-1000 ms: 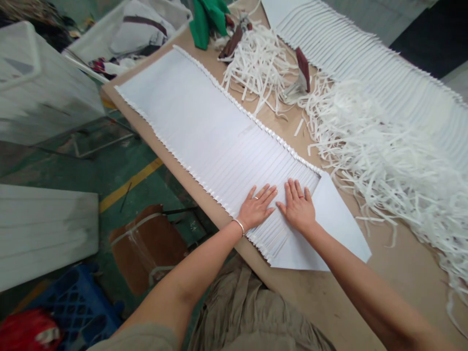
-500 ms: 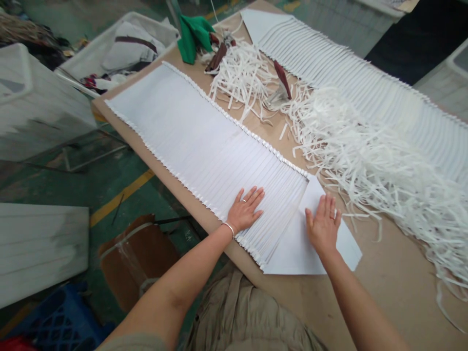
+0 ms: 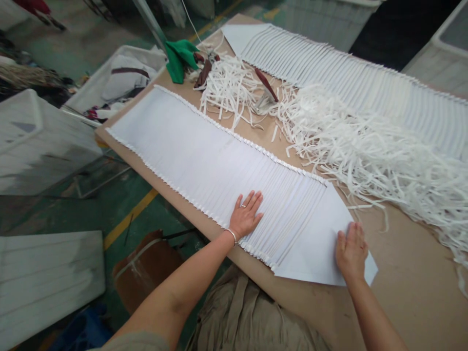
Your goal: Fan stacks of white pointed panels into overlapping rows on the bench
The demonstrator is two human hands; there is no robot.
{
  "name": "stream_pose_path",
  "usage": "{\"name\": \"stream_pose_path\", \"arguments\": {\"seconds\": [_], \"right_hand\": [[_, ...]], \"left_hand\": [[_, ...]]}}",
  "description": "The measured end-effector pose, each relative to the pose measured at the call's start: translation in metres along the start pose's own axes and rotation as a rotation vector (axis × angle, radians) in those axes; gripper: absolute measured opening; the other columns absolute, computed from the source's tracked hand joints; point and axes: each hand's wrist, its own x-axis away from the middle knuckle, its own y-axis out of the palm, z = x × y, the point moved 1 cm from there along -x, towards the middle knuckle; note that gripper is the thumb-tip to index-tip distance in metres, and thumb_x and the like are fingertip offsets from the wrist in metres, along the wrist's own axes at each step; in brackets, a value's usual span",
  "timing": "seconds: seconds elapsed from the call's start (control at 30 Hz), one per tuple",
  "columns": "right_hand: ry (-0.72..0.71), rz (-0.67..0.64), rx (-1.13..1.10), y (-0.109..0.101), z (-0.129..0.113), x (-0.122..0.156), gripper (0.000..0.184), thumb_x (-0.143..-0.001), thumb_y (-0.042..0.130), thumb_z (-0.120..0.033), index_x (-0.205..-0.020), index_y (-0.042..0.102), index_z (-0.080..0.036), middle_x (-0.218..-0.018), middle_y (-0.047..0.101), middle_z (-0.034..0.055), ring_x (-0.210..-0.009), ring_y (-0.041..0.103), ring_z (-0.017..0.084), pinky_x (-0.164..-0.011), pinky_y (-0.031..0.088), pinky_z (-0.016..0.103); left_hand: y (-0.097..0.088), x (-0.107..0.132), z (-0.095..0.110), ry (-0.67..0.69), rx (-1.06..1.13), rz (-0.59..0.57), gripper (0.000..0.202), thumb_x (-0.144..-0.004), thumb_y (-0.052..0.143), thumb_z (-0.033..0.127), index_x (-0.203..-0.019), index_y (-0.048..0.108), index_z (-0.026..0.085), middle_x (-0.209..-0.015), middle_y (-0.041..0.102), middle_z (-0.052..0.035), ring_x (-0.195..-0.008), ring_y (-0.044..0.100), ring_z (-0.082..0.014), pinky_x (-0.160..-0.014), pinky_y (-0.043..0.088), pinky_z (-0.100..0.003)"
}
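A long fanned row of overlapping white paper sheets (image 3: 190,151) runs along the near edge of a brown table (image 3: 409,287). My left hand (image 3: 246,216) lies flat and open on the row near its front end, with a ring and a bracelet showing. My right hand (image 3: 351,252) is pressed flat, fingers together, on the bottom sheet (image 3: 318,243), near that sheet's right corner. Neither hand holds anything.
A heap of white paper strips (image 3: 365,146) covers the table's middle. Behind it lies a second fanned row of sheets (image 3: 351,83). A green cloth (image 3: 179,58) and dark red-handled tools (image 3: 265,83) lie at the far end. White bins (image 3: 32,141) stand left of the table.
My right hand slid right, from beside the left hand to the bottom sheet's outer corner. The bottom sheet now sticks out further from the row. My left hand stayed put.
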Motion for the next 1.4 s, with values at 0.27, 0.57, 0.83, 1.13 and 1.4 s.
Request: {"name": "stream_pose_path", "arguments": {"seconds": [0.27, 0.57, 0.83, 1.13, 1.4], "right_hand": [[-0.445, -0.096, 0.042, 0.026, -0.208, -0.030, 0.066, -0.101, 0.033, -0.047, -0.161, 0.022, -0.022, -0.168, 0.026, 0.0146, -0.157, 0.016, 0.033, -0.124, 0.018, 0.065], [-0.489, -0.173, 0.111, 0.070, -0.245, -0.016, 0.066, -0.098, 0.046, -0.054, -0.157, 0.034, -0.027, -0.169, 0.025, 0.0107, -0.156, 0.018, 0.034, -0.125, 0.009, 0.065], [-0.365, -0.091, 0.198, 0.059, -0.214, 0.000, 0.068, -0.101, 0.032, -0.040, -0.162, 0.016, -0.019, -0.167, 0.028, 0.0094, -0.158, 0.015, 0.029, -0.125, 0.013, 0.065], [-0.215, -0.041, 0.169, 0.047, -0.198, 0.003, 0.067, -0.103, 0.030, -0.046, -0.162, 0.019, -0.018, -0.167, 0.028, 0.0119, -0.157, 0.017, 0.031, -0.124, 0.015, 0.066], [-0.447, -0.138, 0.132, 0.064, -0.238, -0.033, 0.061, -0.101, 0.037, -0.042, -0.159, 0.030, -0.024, -0.166, 0.033, 0.0078, -0.156, 0.019, 0.033, -0.123, 0.014, 0.067]], "left_hand": [[-0.026, -0.023, -0.046, 0.222, -0.006, -0.035, 0.050, -0.106, 0.032, 0.028, -0.156, 0.036, 0.025, -0.164, 0.038, -0.0022, -0.155, 0.028, -0.0166, -0.124, 0.028, -0.047], [-0.016, -0.028, -0.070, 0.347, 0.001, -0.027, 0.055, -0.105, 0.034, 0.035, -0.159, 0.029, 0.025, -0.166, 0.033, -0.0003, -0.157, 0.022, -0.0172, -0.129, 0.018, -0.049], [-0.023, -0.028, -0.074, 0.367, 0.019, -0.043, 0.057, -0.105, 0.033, 0.039, -0.159, 0.029, 0.024, -0.168, 0.028, 0.0008, -0.158, 0.019, -0.0191, -0.128, 0.018, -0.051], [-0.022, -0.029, -0.072, 0.370, 0.019, -0.055, 0.057, -0.105, 0.033, 0.040, -0.160, 0.028, 0.026, -0.168, 0.027, 0.0018, -0.158, 0.019, -0.0204, -0.127, 0.019, -0.052], [-0.023, -0.029, -0.069, 0.370, 0.006, -0.042, 0.056, -0.105, 0.035, 0.039, -0.159, 0.030, 0.027, -0.167, 0.030, 0.0003, -0.157, 0.022, -0.0208, -0.127, 0.018, -0.051]]}}
